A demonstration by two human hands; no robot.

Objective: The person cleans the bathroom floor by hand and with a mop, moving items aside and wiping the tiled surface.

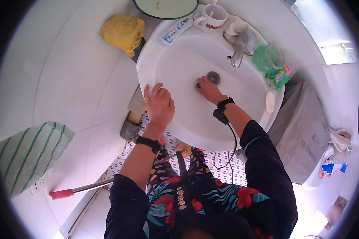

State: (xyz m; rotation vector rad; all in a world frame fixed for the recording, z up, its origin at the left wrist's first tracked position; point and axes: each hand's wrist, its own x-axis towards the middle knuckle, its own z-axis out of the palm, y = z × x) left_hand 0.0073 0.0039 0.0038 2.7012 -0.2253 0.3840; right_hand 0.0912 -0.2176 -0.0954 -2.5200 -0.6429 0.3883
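My right hand (208, 88) is down in the basin of the white washbasin (194, 119), just left of the drain (213, 78). Its fingers are curled over a small dark, shiny object (198, 85), mostly hidden by the fingertips; I cannot tell what it is. My left hand (159, 104) lies at the basin's left front rim, fingers slightly apart, holding nothing. The chrome faucet (240, 49) stands on the back ledge, its spout pointing into the basin.
A toothpaste box (176, 30), a white mug (214, 19), a green jar (264, 58), a green packet (278, 78) and a soap bar (269, 102) line the rim. A grey-covered item (302, 137) stands right; a red-handled pole (83, 188) leans left. A cable (234, 155) hangs below my right wrist.
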